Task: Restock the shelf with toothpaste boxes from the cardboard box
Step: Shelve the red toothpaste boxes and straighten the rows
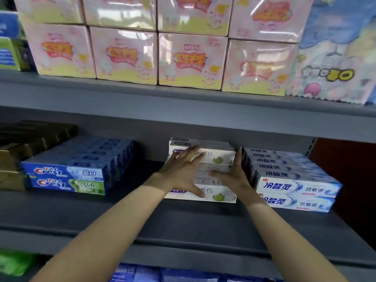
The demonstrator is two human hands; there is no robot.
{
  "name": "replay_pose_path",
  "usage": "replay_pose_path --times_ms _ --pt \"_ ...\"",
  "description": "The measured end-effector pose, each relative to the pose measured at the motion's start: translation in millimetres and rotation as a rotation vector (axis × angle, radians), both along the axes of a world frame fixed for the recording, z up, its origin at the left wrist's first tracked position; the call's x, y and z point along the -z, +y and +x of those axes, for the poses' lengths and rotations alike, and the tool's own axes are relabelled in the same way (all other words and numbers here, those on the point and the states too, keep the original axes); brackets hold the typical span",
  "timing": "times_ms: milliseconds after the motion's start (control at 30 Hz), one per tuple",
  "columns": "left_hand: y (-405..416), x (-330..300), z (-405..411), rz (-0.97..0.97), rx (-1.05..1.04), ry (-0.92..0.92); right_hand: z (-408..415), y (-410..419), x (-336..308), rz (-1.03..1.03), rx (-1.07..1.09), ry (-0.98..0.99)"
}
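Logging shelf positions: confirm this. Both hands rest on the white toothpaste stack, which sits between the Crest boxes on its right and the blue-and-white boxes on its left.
Sides are swapped. The head view shows the white toothpaste stack with the Crest boxes on its left and the blue-and-white boxes on its right. Left hand and right hand do rest on it.

The grey shelf (pixel 183 218) carries three stacks — Crest boxes (pixel 69 176), white toothpaste boxes (pixel 215 157), blue-lettered boxes (pixel 295 188).
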State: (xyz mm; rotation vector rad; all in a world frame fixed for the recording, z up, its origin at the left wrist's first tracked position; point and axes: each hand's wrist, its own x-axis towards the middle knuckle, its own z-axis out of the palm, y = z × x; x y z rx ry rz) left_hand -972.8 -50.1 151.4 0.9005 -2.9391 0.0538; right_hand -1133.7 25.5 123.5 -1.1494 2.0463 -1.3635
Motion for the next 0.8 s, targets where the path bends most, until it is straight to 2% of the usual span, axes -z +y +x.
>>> replay_pose_path --times_ms 167,467,600,800 --pt "-6.2 5.0 2.6 0.004 -0.016 0.046 -8.2 -13.3 6.9 -0.088 0.016 -0.222" --pt "-16.8 4.7 21.3 0.018 -0.061 0.044 -0.7 -28.6 10.5 -0.026 0.005 -0.220" --pt "-15.1 0.5 17.5 0.006 -0.038 0.022 -4.1 -28.9 10.1 0.080 -0.019 -0.231" --pt "-17.4 0.5 16.2 -0.007 -0.010 0.014 0.9 -23.5 3.5 0.033 -0.041 -0.250"
